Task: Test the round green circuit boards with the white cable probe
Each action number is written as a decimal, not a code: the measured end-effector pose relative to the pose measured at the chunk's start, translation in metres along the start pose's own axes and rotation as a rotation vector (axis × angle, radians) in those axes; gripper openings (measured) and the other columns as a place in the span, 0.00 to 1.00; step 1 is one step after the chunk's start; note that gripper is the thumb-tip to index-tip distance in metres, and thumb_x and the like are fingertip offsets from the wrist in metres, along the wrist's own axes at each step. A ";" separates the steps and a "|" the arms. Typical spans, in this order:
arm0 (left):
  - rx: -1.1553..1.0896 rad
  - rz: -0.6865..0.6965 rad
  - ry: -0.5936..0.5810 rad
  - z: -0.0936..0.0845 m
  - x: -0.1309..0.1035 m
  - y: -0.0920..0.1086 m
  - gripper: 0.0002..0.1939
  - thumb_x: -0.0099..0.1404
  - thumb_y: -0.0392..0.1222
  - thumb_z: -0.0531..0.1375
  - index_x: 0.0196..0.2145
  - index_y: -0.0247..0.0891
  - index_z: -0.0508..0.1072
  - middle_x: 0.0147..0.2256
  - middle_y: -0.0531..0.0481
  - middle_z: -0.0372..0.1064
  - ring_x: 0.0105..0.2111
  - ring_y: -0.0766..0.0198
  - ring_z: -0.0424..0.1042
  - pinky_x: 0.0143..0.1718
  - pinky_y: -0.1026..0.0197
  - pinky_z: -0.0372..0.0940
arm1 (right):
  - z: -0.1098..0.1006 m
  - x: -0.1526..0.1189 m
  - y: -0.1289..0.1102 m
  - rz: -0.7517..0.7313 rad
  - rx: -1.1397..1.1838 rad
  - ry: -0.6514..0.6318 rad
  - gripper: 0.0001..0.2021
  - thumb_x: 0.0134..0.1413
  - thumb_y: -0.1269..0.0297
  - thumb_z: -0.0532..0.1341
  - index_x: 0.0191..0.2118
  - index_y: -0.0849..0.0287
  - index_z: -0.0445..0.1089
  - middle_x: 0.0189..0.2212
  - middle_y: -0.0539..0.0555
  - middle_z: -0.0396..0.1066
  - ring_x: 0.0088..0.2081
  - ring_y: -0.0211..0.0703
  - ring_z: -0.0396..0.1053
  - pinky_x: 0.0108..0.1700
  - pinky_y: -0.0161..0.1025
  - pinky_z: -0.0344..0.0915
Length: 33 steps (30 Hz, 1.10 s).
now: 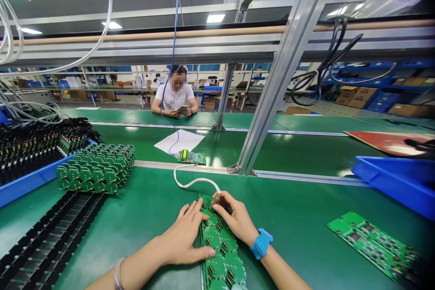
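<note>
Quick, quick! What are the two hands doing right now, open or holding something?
Left hand: open and spread, touching the green circuit panel.
Right hand: closed, holding the brownish piece at the end of the white cable.

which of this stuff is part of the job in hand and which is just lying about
In use, it seems:
panel of round green boards, under the left hand
brownish piece, pinched in the right hand
white cable, leading to the small board with a lit display

Probably just lying about:
rectangular green board, right
blue bin, far right
stacked round boards, left (similar, so perhaps related)
</note>
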<state>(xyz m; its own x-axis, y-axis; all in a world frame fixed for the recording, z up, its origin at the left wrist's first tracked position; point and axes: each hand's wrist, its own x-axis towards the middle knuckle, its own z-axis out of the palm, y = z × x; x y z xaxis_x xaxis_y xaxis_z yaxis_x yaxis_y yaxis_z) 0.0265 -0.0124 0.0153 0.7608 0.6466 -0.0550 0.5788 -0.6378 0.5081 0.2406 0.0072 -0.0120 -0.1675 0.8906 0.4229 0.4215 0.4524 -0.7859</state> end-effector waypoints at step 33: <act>0.048 0.018 0.000 -0.001 -0.001 -0.001 0.45 0.61 0.67 0.59 0.61 0.28 0.57 0.68 0.28 0.30 0.68 0.43 0.32 0.65 0.38 0.37 | 0.000 -0.001 -0.001 0.012 -0.001 -0.006 0.07 0.60 0.60 0.57 0.39 0.56 0.66 0.31 0.53 0.74 0.32 0.45 0.71 0.37 0.39 0.67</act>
<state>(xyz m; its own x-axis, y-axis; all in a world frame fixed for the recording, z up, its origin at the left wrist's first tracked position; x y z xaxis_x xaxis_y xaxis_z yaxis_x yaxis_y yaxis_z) 0.0250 -0.0121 0.0154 0.7713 0.6347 -0.0466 0.5784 -0.6685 0.4675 0.2404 0.0063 -0.0113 -0.1677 0.8964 0.4103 0.4242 0.4413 -0.7907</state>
